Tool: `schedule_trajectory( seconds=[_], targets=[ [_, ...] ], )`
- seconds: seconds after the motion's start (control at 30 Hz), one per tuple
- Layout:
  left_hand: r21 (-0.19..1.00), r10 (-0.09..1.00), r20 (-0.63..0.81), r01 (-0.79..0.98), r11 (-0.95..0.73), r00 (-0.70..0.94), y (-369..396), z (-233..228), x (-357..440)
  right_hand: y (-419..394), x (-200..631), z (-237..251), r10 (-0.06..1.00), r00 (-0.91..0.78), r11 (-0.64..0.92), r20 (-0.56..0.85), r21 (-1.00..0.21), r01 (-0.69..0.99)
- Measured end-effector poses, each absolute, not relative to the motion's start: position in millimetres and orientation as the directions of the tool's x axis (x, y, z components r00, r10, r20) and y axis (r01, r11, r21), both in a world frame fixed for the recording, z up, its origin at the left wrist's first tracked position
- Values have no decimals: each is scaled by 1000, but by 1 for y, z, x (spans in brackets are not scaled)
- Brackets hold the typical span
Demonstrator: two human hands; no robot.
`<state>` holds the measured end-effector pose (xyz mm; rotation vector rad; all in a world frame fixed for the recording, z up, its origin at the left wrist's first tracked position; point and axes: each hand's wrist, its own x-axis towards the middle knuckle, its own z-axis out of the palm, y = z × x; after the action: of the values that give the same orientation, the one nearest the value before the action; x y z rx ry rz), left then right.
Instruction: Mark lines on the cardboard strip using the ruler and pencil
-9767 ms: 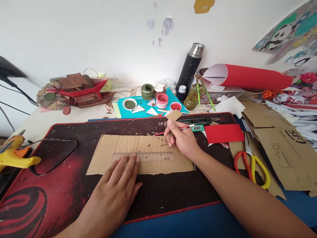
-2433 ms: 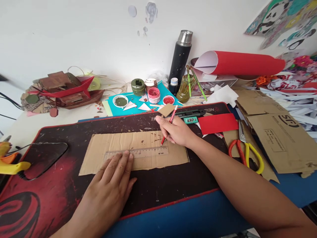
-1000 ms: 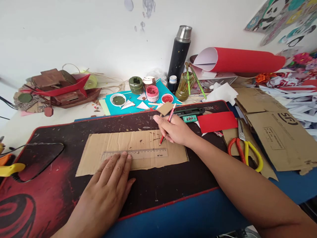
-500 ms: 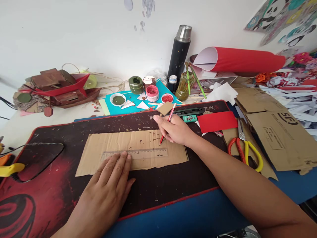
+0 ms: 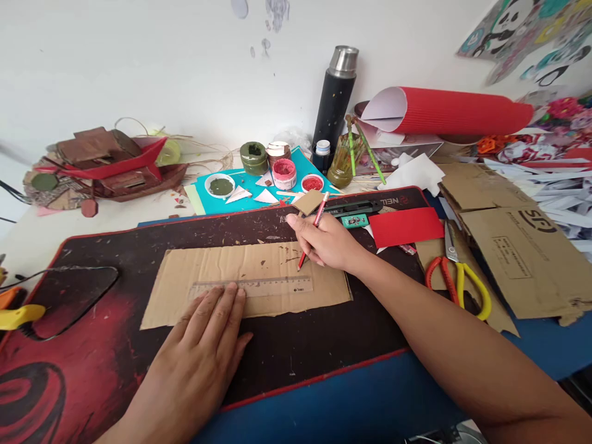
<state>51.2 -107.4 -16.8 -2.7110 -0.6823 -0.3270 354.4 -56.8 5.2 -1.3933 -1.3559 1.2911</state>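
A long strip of brown cardboard [image 5: 217,271] lies on a dark red-and-black desk mat [image 5: 139,246]. A clear ruler [image 5: 272,286] rests lengthwise on the strip. My left hand [image 5: 198,354] lies flat with its fingertips pressing the ruler's left part. My right hand [image 5: 328,243] grips a red pencil [image 5: 314,225], its tip touching the cardboard just above the ruler's right end. A small cardboard square [image 5: 309,201] sits just beyond my right hand.
Red-and-yellow scissors [image 5: 457,287], a red paper rectangle [image 5: 406,226] and flat cardboard pieces [image 5: 522,246] lie right. Paint pots [image 5: 284,172], a black flask [image 5: 333,102] and a red corrugated roll [image 5: 453,111] stand at the back. A cardboard boat model [image 5: 106,163] sits back left; a yellow glue gun [image 5: 16,314] far left.
Over the last second nothing has visibly moved. Earlier my right hand held the pencil flatter and farther right; it now stands tip-down on the cardboard.
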Motion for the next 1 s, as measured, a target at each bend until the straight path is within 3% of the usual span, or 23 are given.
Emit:
schedule_trajectory(
  seconds=[0.87,1.0],
  targets=[
    [-268,403,297,481,-835,865,-107,-15,52,-57,354,4,989,-98,-90,-107,-982,163],
    [-272,396,306,478,-835,866,-106,-14,53,-56,353,0,997,-58,-52,-57,-995,84]
  ],
)
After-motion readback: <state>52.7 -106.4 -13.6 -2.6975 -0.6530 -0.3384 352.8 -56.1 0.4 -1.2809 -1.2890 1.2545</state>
